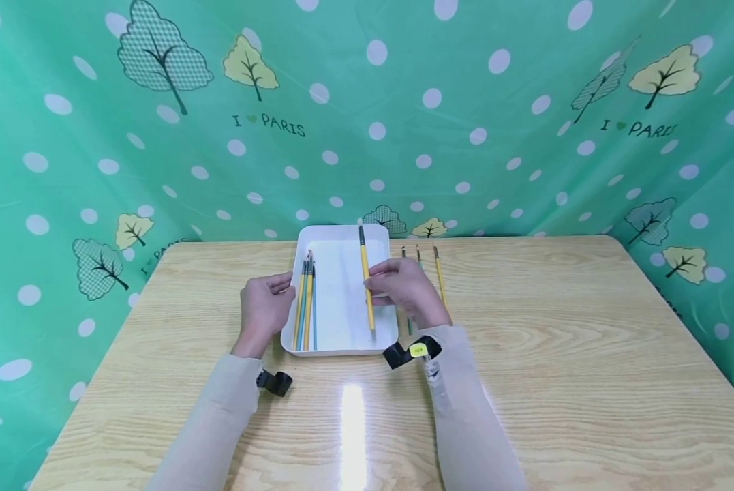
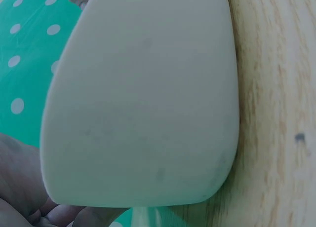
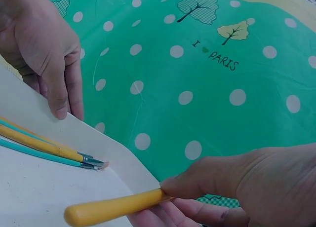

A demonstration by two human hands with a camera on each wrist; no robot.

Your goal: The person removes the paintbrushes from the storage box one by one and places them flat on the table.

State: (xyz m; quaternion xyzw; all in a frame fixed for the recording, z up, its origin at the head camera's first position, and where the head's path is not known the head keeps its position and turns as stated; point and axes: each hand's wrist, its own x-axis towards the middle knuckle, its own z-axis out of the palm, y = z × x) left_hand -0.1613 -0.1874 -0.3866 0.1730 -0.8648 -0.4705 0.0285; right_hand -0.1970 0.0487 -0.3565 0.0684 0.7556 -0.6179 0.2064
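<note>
A yellow-handled paintbrush (image 1: 367, 286) is pinched in my right hand (image 1: 403, 286), held over the right side of a white tray (image 1: 342, 352). Its bristles point away from me, and the rounded handle end shows large in the right wrist view. My left hand (image 1: 267, 307) grips the tray's left wall; the right wrist view shows the thumb (image 3: 58, 96) over the rim. Inside the tray, along its left side, several yellow and teal paintbrushes (image 1: 308, 307) lie side by side. The tray's outer wall (image 2: 143, 98) fills most of the left wrist view.
Right of the tray, a yellow paintbrush (image 1: 439, 273) and darker-handled ones (image 1: 410, 326) lie on the wooden table (image 1: 587, 354), partly hidden by my right hand. A green dotted cloth (image 1: 367, 157) hangs behind the table's far edge.
</note>
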